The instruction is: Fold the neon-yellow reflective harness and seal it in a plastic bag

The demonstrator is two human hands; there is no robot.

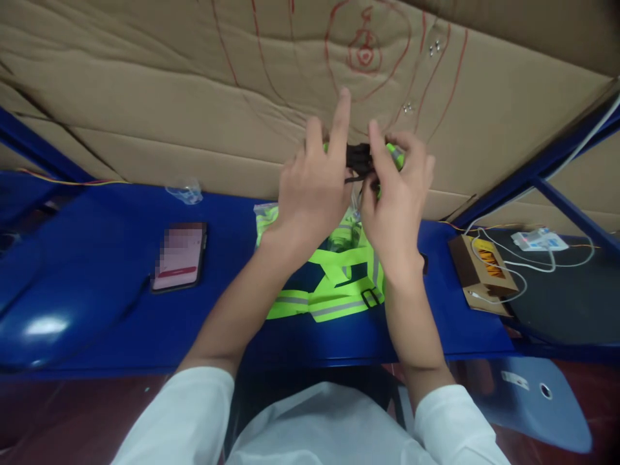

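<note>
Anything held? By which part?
A black piece: left hand at its left end, right hand at its right end, along with green strap; exact contacts hidden.

Straps point(339, 305) neon yellow-green, grey-striped; buckle point(371, 298) black; table point(230, 226) blue.

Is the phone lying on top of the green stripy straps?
No, the phone lies on the blue table, apart from the reflective straps.

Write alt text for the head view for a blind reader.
The left hand and right hand hold a small black item between them over yellow-green reflective straps on a blue table. A phone lies to the left; a cardboard box sits to the right, and a red-marked cardboard wall stands behind.
</note>
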